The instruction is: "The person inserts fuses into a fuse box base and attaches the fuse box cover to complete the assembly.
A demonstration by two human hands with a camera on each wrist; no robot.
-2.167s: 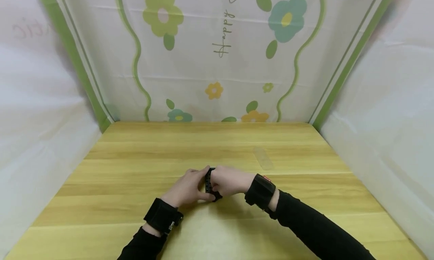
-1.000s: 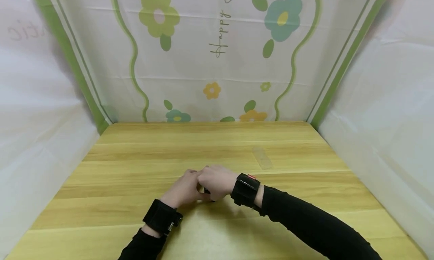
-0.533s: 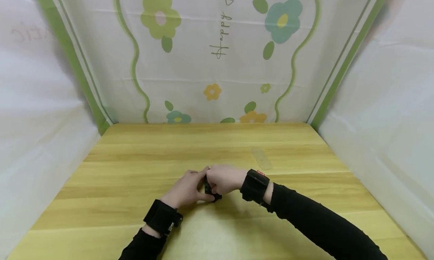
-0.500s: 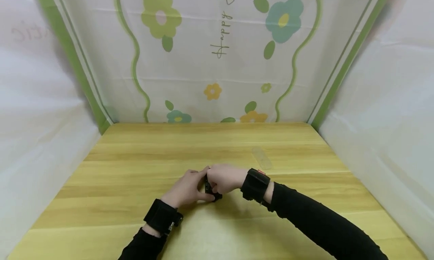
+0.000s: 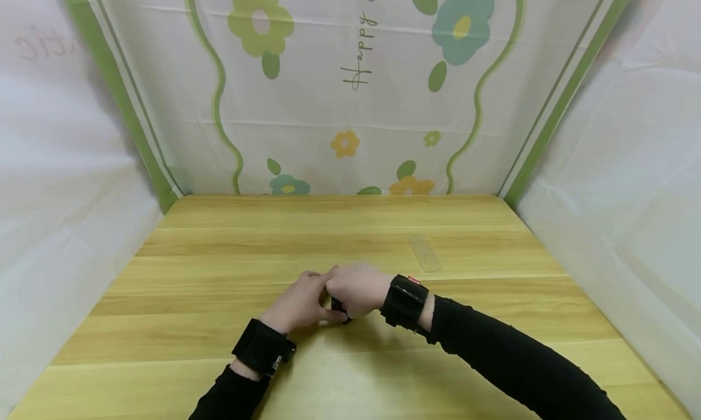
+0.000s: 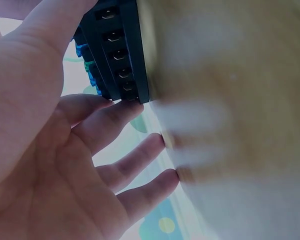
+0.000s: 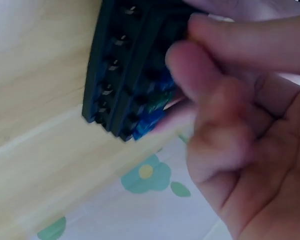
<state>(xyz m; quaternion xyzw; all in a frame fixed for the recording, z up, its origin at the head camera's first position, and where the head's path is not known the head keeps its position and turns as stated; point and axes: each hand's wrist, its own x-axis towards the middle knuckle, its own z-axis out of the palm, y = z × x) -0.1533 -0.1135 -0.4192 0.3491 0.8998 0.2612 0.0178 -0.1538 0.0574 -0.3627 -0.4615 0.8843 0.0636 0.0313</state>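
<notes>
A small black bit holder point(image 6: 119, 55) stands on the wooden table, with a row of openings showing metal ends along its side. Blue and green bits point(image 7: 152, 112) line its upper edge. My left hand point(image 5: 298, 304) grips the holder's ends between thumb and fingers; two other fingers reach down to the table. Over the holder's top is my right hand point(image 5: 358, 289), its thumb and bent index finger pinching a bit that is mostly hidden, with a trace of orange between the fingertips. From the head view, the right hand covers most of the holder point(image 5: 336, 304).
The wooden table point(image 5: 219, 237) runs back to a white cloth point(image 5: 306, 103) printed with flowers. White cloth sides point(image 5: 619, 182) rise to the left and right. A clear flat strip point(image 5: 424, 254) lies on the table beyond the right hand.
The right hand has shifted back and forth over the bit holder and now sits slightly further left than half a second ago, covering more of it. The left hand has stayed on the holder.
</notes>
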